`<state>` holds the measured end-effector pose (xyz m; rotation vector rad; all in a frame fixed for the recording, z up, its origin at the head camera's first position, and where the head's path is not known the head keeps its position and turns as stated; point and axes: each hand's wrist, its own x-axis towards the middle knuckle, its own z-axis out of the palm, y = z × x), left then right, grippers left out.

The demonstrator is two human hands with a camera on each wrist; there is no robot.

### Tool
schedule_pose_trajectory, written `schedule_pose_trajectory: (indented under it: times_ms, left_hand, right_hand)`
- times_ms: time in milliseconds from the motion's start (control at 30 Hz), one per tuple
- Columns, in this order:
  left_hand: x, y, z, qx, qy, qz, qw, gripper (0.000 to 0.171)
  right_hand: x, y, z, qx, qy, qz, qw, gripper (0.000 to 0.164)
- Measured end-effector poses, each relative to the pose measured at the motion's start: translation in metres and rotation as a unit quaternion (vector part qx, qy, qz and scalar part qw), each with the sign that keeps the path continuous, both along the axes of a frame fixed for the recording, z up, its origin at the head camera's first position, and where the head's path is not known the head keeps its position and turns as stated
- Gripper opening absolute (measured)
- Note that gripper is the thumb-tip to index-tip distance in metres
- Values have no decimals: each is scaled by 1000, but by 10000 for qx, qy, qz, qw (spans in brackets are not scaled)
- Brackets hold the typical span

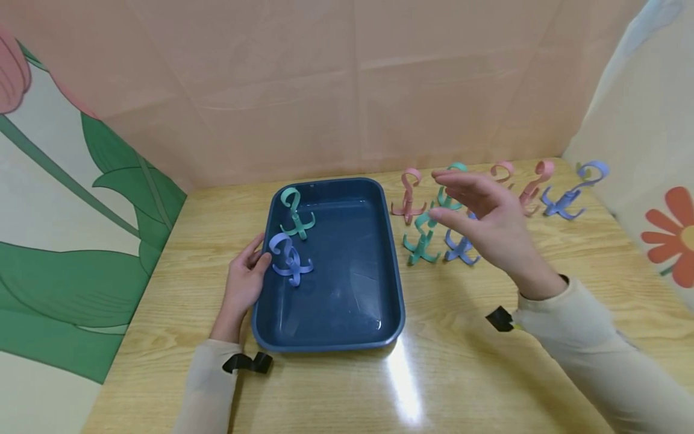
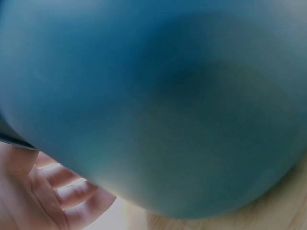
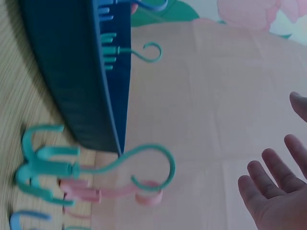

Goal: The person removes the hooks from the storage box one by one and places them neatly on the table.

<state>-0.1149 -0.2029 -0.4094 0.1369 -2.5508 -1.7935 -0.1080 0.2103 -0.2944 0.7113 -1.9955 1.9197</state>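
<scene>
Deep blue rectangular tray (image 1: 347, 295): smooth, glossy, plastic-looking; rounded corners, raised walls, thin rim; it sits on the pale wood-grained bench (image 1: 444, 380).
Hooks inside it: a green plastic-looking hook (image 1: 298, 228) and, nearer, a blue-violet one (image 1: 293, 265); each has upturned prongs below and a ribbon-like curl above; both stand near the left wall.
Hooks to the right: of the same shape, on the bench; a pink hook (image 1: 408, 208) just beside the tray, a rear green hook (image 1: 449, 200), a front green hook (image 1: 420, 246), a front blue-violet hook (image 1: 461, 248), two more pink ones farther right, and a blue-violet hook at the far right (image 1: 564, 202).
Hands: the left hand (image 1: 246, 280) grips the tray's left edge, thumb at the rim; the right hand (image 1: 499, 229) is raised near the right-hand hooks, fingers extended, thumb apart, holding nothing.
In the way: the right hand hides parts of several hooks; in the left wrist view the blurred tray wall fills most of the frame.
Backdrop: a creased pinkish sheet (image 1: 271, 108) behind; a leaf-patterned panel (image 1: 65, 289) at left.
</scene>
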Motion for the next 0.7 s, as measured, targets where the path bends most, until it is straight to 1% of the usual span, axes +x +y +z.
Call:
schedule_pose_trajectory:
  times_ms: [200, 333, 500, 700]
  left_hand:
    - [-1, 1, -1, -27, 65, 30, 10000, 48]
    - [-1, 1, -1, -93, 99, 70, 9999, 48]
    - [-3, 1, -2, -99, 113, 63, 9999, 48]
    - [-2, -1, -2, -74, 94, -3, 9999, 48]
  right_hand:
    - [-1, -21, 2, 158, 68, 167, 9997, 46]
    - [-2, -34, 3, 290, -8, 210, 9994, 44]
    - [-7, -49, 2, 347, -280, 240, 9987, 41]
    - [-14, -69, -2, 97, -596, 518, 9968, 41]
